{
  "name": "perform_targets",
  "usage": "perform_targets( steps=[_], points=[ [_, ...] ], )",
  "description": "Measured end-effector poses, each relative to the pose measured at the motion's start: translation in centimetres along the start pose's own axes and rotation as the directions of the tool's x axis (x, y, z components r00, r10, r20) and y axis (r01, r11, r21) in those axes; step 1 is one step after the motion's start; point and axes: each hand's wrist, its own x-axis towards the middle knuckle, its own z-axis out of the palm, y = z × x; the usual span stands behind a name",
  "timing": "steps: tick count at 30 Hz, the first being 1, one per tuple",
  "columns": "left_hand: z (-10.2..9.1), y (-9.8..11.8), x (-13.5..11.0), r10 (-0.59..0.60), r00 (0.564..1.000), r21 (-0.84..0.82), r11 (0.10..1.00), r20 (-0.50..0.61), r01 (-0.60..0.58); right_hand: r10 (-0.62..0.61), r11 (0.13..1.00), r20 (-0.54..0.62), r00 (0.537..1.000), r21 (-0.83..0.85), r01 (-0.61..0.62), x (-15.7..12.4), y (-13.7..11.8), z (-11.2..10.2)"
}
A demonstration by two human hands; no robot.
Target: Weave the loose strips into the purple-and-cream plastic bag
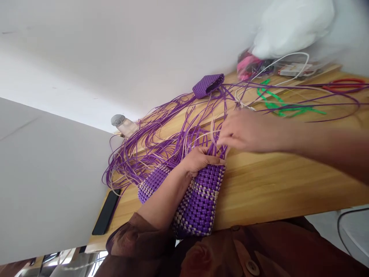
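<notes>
A purple and cream woven basket [205, 192] lies on the wooden table against my body. Long loose purple and cream plastic strands [161, 146] fan out from its upper edge towards the back left. My left hand [198, 159] is closed over that edge near the right corner, its thumb and fingers gripping the weave. Just above and to the right, my right hand [236, 130] is slightly blurred, with fingers curled round strands at the corner. A pale strand bends up beside its fingertips.
Behind stands a small purple woven piece [208, 85]. At the right are green strips [273, 100], red-handled scissors [344, 85], a white cable [307, 57] and a white bag [294, 27]. A lidded bottle [123, 125] and black phone-like slab [106, 213] lie left.
</notes>
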Motion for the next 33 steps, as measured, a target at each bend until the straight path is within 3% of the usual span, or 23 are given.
perform_targets(
  steps=[3,6,9,13,18,25,28,33],
  points=[
    [0.3,-0.5,-0.1,-0.012,1.000,-0.004,1.000,0.000,0.012,-0.066,0.988,0.187,0.980,-0.122,0.090,-0.7,-0.6,1.6],
    [0.7,-1.3,0.0,0.015,1.000,0.027,1.000,0.003,-0.015,-0.042,0.998,0.138,0.990,-0.044,0.048,-1.6,-0.4,3.1],
    [0.9,-1.6,0.0,0.039,0.999,0.039,0.998,0.001,-0.039,0.069,0.992,0.083,0.994,0.101,-0.077,-2.1,0.4,4.5],
    [0.7,-1.5,-0.2,-0.011,1.000,0.018,1.000,0.001,0.011,0.228,0.845,0.114,0.967,0.470,-0.255,-2.4,2.1,6.8],
    [0.3,-1.9,-0.1,-0.047,0.999,-0.059,0.997,-0.020,0.046,0.272,0.739,0.070,0.960,0.623,-0.255,-2.9,3.2,8.6],
    [0.7,-2.5,0.4,0.006,0.998,-0.131,0.991,-0.064,-0.014,0.269,0.627,0.125,0.955,0.730,-0.272,-3.1,2.3,8.1],
    [0.7,-2.5,0.4,0.017,0.998,-0.146,0.989,-0.056,-0.026,0.236,0.661,0.129,0.963,0.706,-0.256,-3.5,2.3,7.4],
    [0.6,-2.4,0.2,-0.002,0.998,-0.105,0.994,-0.069,-0.005,0.195,0.828,0.161,0.967,0.502,-0.250,-4.7,2.9,5.9]
  ],
)
